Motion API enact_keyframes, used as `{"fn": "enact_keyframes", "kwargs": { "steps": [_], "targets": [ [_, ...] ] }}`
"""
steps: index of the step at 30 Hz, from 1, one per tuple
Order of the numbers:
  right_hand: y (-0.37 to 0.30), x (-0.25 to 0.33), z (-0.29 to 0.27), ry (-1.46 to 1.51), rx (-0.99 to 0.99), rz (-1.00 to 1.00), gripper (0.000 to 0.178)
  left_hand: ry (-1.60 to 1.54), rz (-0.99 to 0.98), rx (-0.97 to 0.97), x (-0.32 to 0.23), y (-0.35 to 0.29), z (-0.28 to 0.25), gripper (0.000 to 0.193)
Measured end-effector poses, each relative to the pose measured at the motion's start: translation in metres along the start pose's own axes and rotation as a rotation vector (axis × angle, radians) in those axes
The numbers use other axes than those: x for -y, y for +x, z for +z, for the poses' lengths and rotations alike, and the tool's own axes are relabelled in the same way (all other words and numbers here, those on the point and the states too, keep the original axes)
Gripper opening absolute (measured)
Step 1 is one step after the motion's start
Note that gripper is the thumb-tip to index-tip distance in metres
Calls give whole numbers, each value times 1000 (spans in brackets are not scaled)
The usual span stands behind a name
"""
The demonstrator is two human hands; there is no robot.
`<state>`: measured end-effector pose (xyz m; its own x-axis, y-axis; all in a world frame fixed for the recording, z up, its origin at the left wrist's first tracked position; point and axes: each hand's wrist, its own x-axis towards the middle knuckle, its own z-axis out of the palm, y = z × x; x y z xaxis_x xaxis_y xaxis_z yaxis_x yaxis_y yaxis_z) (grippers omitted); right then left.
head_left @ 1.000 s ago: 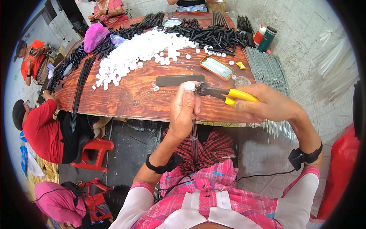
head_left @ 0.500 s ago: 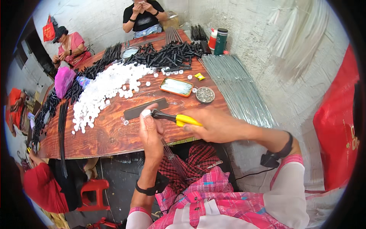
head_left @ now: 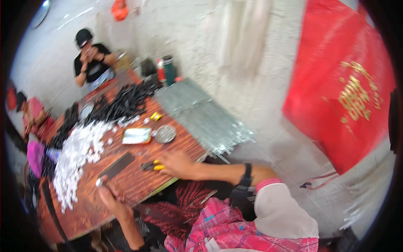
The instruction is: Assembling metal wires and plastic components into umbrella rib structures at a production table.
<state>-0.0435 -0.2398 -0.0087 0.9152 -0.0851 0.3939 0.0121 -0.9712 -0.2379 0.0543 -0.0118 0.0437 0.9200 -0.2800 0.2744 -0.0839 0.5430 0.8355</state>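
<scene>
Pliers (head_left: 148, 166) moved away, white cap (head_left: 99, 182) — at left fingertips (head_left: 103, 190)

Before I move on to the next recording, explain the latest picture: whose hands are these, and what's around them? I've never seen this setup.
There is no robot here, only a person's two bare hands, seen by a fisheye camera on that person's head, so straight edges look bent. The left hand holds a small white piece by the thumb. The right hand is at the yellow-handled pliers; blur hides how firmly it grips. On the wooden table lie a dark flat bar, many white pieces, black parts, a rectangular tin, a round container and grey rods.
</scene>
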Motion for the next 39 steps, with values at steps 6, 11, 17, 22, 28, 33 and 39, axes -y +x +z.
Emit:
{"fn": "enact_keyframes", "kwargs": {
  "steps": [6,11,17,22,28,33,39],
  "targets": [
    [-10,9,4,-171,-151,-35,47,-15,-27,66,11,0,22,34],
    [-43,13,-61,-29,-5,27,38,-41,-37,168,16,-2,28,36],
    [-108,64,-255,-390,-344,131,19,-93,-90,194,15,-5,37,36],
    [-131,140,-393,-897,-797,141,12,-168,-121,259,19,-4,34,35],
    [-180,123,-540,-822,-1155,382,17,-223,-151,368,24,-8,52,36],
    [-154,93,-587,-267,-634,870,21,-246,-134,323,19,-10,43,36],
    [-136,72,-599,291,-308,885,23,-210,-102,292,14,-11,44,36]
  ]
}}
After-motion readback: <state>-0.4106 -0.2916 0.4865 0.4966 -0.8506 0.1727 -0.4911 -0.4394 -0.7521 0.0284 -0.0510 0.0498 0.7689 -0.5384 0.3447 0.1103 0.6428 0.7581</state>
